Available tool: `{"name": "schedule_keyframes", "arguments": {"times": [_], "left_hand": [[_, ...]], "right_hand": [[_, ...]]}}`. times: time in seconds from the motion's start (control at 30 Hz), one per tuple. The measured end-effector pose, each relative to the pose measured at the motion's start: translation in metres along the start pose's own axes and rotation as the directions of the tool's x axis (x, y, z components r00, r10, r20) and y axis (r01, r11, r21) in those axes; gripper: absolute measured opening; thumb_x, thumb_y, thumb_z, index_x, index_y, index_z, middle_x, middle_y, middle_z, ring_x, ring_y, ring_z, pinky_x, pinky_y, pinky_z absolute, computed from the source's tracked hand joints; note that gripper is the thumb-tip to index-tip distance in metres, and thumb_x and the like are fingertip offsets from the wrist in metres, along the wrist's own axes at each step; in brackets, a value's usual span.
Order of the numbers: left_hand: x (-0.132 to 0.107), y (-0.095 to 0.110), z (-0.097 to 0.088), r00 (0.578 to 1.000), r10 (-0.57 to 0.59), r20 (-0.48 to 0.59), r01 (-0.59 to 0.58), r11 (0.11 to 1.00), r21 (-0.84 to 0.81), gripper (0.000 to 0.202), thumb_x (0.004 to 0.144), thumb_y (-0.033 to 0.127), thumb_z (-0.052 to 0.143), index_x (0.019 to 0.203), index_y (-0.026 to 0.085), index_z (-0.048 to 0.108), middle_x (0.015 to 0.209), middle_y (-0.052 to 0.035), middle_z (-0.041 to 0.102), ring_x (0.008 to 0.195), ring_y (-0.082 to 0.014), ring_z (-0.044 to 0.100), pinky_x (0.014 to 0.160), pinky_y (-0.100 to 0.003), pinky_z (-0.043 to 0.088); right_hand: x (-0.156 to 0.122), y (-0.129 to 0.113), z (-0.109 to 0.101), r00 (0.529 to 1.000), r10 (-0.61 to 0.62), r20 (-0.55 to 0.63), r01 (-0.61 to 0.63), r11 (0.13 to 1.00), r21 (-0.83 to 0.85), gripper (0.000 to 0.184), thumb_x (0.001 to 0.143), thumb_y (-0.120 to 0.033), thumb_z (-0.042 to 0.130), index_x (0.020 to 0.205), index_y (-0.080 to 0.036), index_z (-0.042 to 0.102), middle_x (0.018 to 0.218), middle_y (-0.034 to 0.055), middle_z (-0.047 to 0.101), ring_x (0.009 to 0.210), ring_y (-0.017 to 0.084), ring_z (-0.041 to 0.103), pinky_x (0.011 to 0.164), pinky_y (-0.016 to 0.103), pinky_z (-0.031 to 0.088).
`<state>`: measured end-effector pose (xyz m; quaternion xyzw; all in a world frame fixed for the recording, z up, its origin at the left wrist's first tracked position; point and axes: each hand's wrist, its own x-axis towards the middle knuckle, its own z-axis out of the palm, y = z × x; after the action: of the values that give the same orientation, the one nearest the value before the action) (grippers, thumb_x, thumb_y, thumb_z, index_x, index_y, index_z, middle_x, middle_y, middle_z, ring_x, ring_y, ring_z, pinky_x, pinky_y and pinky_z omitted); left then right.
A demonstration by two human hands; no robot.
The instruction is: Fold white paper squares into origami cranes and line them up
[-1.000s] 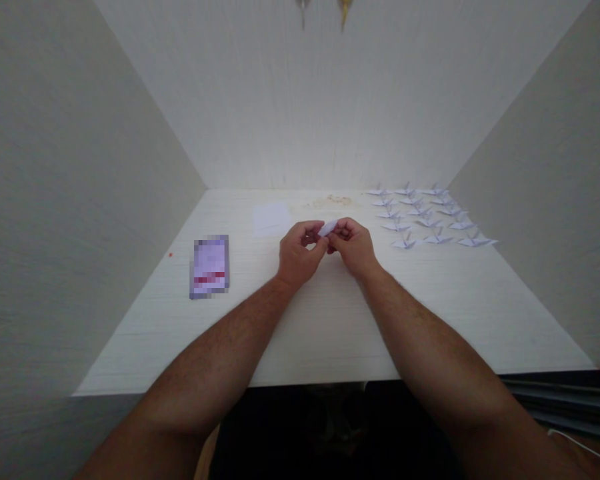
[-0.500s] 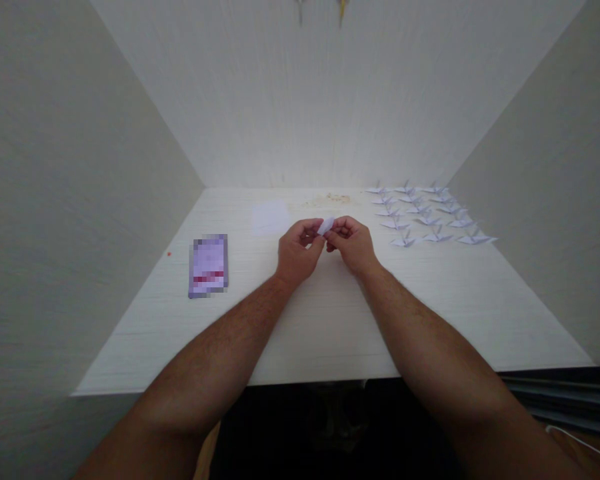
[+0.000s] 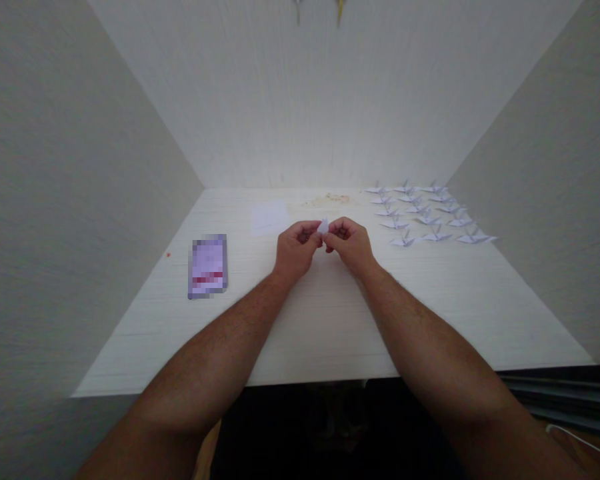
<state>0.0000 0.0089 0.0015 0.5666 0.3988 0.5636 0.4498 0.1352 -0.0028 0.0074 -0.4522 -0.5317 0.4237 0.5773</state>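
Both my hands meet over the middle of the white table (image 3: pixel 330 333), pinching a small folded piece of white paper (image 3: pixel 323 227) between them. My left hand (image 3: pixel 295 250) grips its left side with curled fingers. My right hand (image 3: pixel 349 245) grips its right side the same way. Most of the paper is hidden by the fingers. Just beyond my left hand a flat white square sheet (image 3: pixel 270 217) lies on the table.
Several folded white paper cranes (image 3: pixel 425 215) stand in rows at the back right of the table. A blurred purple rectangular card or phone (image 3: pixel 208 265) lies at the left. A small red speck (image 3: pixel 169 254) sits near the left wall. Walls close in three sides.
The visible tip of the paper has shrunk as my fingers closed in on it. Both hands have shifted very slightly; the arms stay in place.
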Motion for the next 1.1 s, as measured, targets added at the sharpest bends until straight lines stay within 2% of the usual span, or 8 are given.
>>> {"name": "schedule_keyframes", "arguments": {"times": [0.2, 0.37, 0.67, 0.9, 1.1], "left_hand": [[0.0001, -0.0034, -0.0015, 1.000, 0.025, 0.018, -0.025, 1.000, -0.014, 0.021, 0.072, 0.021, 0.073, 0.092, 0.018, 0.067, 0.075, 0.0002, 0.067, 0.062, -0.0104, 0.062, 0.061, -0.025, 0.051], [-0.0006, -0.0018, -0.0009, 0.995, 0.103, -0.008, -0.103, 0.994, -0.035, 0.021, 0.070, 0.019, 0.075, 0.085, 0.019, 0.061, 0.083, 0.0003, 0.065, 0.074, -0.0117, 0.064, 0.067, -0.025, 0.053], [-0.0007, -0.0010, -0.0023, 0.993, 0.114, 0.027, -0.114, 0.993, 0.006, 0.015, 0.071, 0.024, 0.077, 0.082, 0.020, 0.068, 0.082, -0.0010, 0.070, 0.075, -0.0133, 0.064, 0.069, -0.027, 0.054], [0.0009, -0.0064, -0.0044, 0.980, 0.194, 0.042, -0.196, 0.979, 0.057, 0.010, 0.074, 0.022, 0.073, 0.084, 0.021, 0.070, 0.089, -0.0017, 0.068, 0.082, -0.0141, 0.064, 0.071, -0.026, 0.053], [0.0020, -0.0051, -0.0014, 0.990, 0.137, 0.014, -0.137, 0.991, -0.014, 0.015, 0.069, 0.015, 0.074, 0.081, 0.019, 0.065, 0.079, 0.0009, 0.067, 0.071, -0.0109, 0.062, 0.066, -0.024, 0.050]], "right_hand": [[-0.0002, 0.0009, -0.0005, 0.999, -0.046, -0.022, 0.044, 0.997, -0.065, 0.022, 0.068, -0.035, 0.074, 0.073, -0.019, 0.060, 0.059, -0.0035, 0.062, 0.051, 0.011, 0.057, 0.049, 0.024, 0.048], [-0.0002, 0.0033, -0.0008, 0.998, -0.062, -0.030, 0.059, 0.994, -0.088, 0.021, 0.070, -0.036, 0.074, 0.073, -0.019, 0.061, 0.058, -0.0040, 0.061, 0.050, 0.010, 0.057, 0.049, 0.024, 0.046], [-0.0007, 0.0058, -0.0014, 0.994, -0.103, -0.028, 0.099, 0.986, -0.138, 0.020, 0.070, -0.035, 0.076, 0.073, -0.019, 0.063, 0.063, -0.0029, 0.063, 0.056, 0.011, 0.056, 0.053, 0.025, 0.045], [0.0006, 0.0064, -0.0008, 0.997, -0.078, -0.014, 0.077, 0.992, -0.098, 0.027, 0.068, -0.042, 0.078, 0.072, -0.020, 0.063, 0.060, -0.0028, 0.061, 0.052, 0.011, 0.054, 0.051, 0.025, 0.043], [-0.0012, 0.0024, -0.0003, 0.996, -0.086, -0.024, 0.083, 0.992, -0.098, 0.022, 0.069, -0.037, 0.076, 0.068, -0.019, 0.064, 0.056, -0.0036, 0.060, 0.051, 0.009, 0.052, 0.050, 0.024, 0.040]]}}
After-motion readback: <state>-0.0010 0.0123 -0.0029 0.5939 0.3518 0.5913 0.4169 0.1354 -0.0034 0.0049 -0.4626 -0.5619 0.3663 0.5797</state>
